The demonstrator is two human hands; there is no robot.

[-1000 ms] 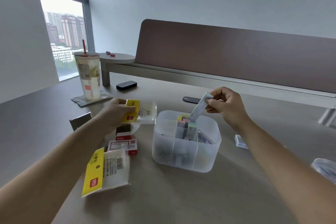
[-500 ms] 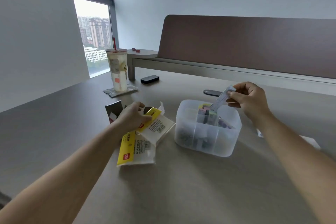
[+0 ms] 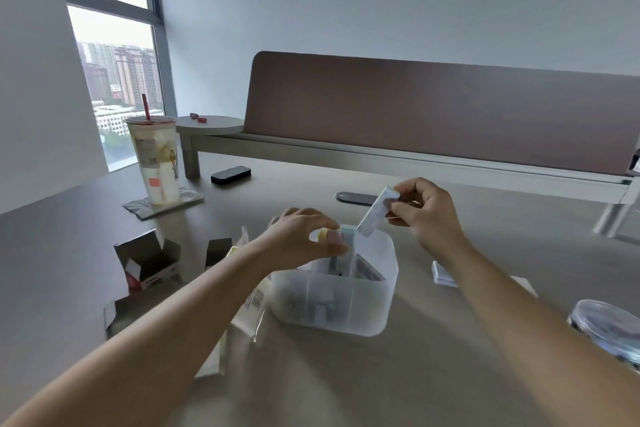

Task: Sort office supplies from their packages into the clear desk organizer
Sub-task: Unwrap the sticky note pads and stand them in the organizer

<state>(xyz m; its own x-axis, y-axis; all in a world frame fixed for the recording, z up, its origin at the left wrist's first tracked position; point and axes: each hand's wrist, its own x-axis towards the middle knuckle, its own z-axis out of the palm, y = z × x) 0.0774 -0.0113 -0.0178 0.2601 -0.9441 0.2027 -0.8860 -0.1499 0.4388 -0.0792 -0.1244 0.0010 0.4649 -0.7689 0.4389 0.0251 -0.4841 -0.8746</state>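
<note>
The clear desk organizer (image 3: 349, 308) stands mid-table with small supplies in its compartments. My right hand (image 3: 427, 215) pinches a slim pale pack (image 3: 375, 217) by its top end, tilted, its lower end just above the organizer's back rim. My left hand (image 3: 304, 236) reaches over the organizer's left side, and its fingertips pinch the tops of the pastel sticky-note pads (image 3: 341, 236) standing inside. Opened packages (image 3: 247, 305) lie under my left forearm, mostly hidden.
Opened small cartons (image 3: 149, 263) sit at the left. A drink cup with a red straw (image 3: 156, 159) stands on a coaster behind them. A black device (image 3: 230, 175) and a dark oval grommet (image 3: 356, 198) lie farther back. A round clear container (image 3: 609, 326) sits at the right edge; a small pack (image 3: 443, 274) lies beside my right forearm.
My left hand has let go of the yellow-labelled package and moved right onto the pads in the organizer. My right hand still holds the slim pack above the organizer.
</note>
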